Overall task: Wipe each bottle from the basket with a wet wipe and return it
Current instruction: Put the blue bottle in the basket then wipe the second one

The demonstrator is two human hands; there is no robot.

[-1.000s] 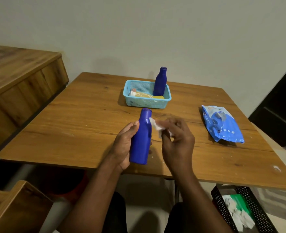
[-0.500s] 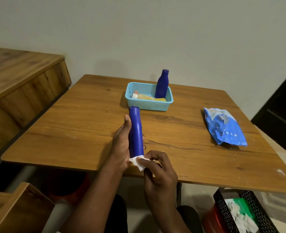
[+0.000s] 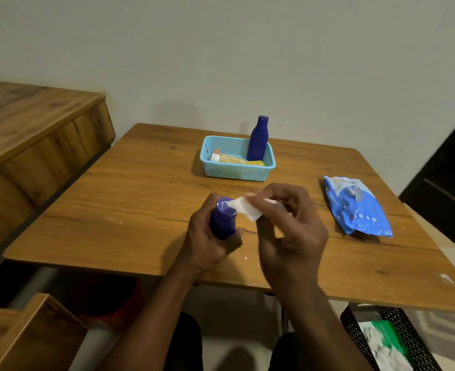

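Note:
My left hand (image 3: 207, 245) grips a blue bottle (image 3: 222, 223) over the near middle of the table, one flat end turned up toward me. My right hand (image 3: 290, 231) pinches a white wet wipe (image 3: 247, 208) and lays it against that upper end. A light blue basket (image 3: 237, 171) stands at the far middle of the table. Inside it a second blue bottle (image 3: 258, 139) stands upright at the right, and a yellow bottle (image 3: 237, 159) with a white cap lies flat.
A blue wet wipe pack (image 3: 357, 207) lies on the table's right side. The wooden table (image 3: 130, 199) has small white specks near its front edge. A black mesh bin (image 3: 397, 341) with used wipes sits on the floor at lower right. Wooden furniture (image 3: 33, 135) stands left.
The bottle has been turned so one end faces up. My right hand moved the wipe from the bottle's near end up to its top end.

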